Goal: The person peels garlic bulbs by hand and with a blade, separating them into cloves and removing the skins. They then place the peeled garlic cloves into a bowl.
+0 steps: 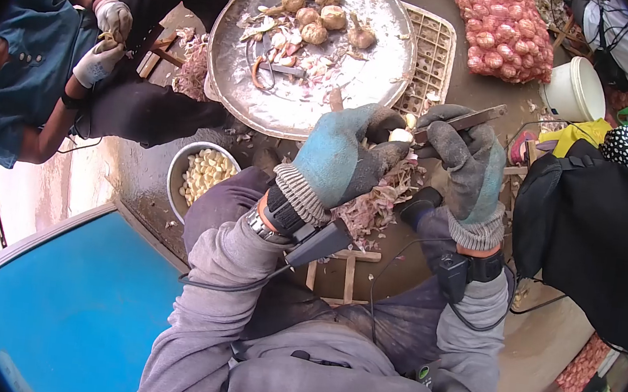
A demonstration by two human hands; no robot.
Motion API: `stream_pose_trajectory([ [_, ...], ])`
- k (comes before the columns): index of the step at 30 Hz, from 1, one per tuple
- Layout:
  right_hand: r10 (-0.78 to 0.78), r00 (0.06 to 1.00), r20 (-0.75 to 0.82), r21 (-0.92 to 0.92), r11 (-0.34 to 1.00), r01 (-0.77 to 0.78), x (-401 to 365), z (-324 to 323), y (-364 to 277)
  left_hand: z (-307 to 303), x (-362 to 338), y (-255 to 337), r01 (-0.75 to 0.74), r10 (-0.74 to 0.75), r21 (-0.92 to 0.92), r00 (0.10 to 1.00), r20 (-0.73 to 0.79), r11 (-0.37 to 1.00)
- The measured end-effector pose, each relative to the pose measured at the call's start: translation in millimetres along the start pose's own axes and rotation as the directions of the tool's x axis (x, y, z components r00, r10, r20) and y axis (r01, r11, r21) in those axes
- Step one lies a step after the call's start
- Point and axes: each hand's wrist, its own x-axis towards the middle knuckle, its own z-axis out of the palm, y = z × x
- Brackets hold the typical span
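My left hand [346,153], in a blue and grey glove, has its fingers closed on a pale garlic clove [400,135]. My right hand [467,159], gloved too, grips a knife [478,117] whose flat blade points to the upper right; its other end is near the clove. Both hands are above the front right edge of a large round tray [224,97]. On the tray lie several garlic bulbs [333,18], loose cloves and peels [289,42], and a dark tool with an orange-brown curved part [257,72].
Left of my knees stands a bowl of peeled cloves [207,172]. Peels [374,211] lie below my hands. A gloved co-worker [34,71] sits at the left. Red net sacks [503,32], a white bucket [576,88] and a black bag [588,235] are at the right.
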Motion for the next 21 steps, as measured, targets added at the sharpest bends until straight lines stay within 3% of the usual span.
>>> stream_pose_trajectory([
  [2, 0.013, 1.0, 0.001, 0.025, 1.0, -0.013, -0.4, -2.9, -2.6, -0.5, -0.6, 1.7, 0.113, -0.092, -0.336, 0.993, 0.077, 0.935],
  [3, 0.044, 0.999, 0.013, 0.106, 0.993, -0.045, 0.1, -4.8, -2.2, -3.1, -0.7, 6.3, 0.113, -0.089, -0.324, 0.992, 0.088, 0.939],
  [5, 0.068, 0.998, 0.016, 0.197, 0.978, -0.07, -0.9, -8.1, -1.4, -9.1, -0.9, 21.2, 0.278, -0.22, -0.397, 0.958, 0.186, 0.875],
  [8, 0.101, 0.993, 0.062, 0.384, 0.916, -0.117, -1.5, -11.4, -1.5, -2.8, 0.2, 19.7, 0.276, -0.216, -0.418, 0.959, 0.184, 0.865],
  [14, 0.07, 0.994, 0.083, 0.324, 0.941, -0.094, -2.2, -9.1, -3.5, 3.9, -0.1, 36.9, 0.259, -0.234, -0.374, 0.966, 0.112, 0.89],
  [16, 0.052, 0.998, 0.018, 0.22, 0.974, -0.055, -3.7, -7.6, -5.2, 2.8, -2.7, 38.0, 0.268, -0.236, -0.358, 0.963, 0.133, 0.894],
  [21, 0.043, 0.998, 0.05, 0.26, 0.964, -0.055, -5.7, -8.2, -6.6, -2.5, -1.3, 26.9, 0.284, -0.25, -0.292, 0.957, 0.149, 0.913],
])
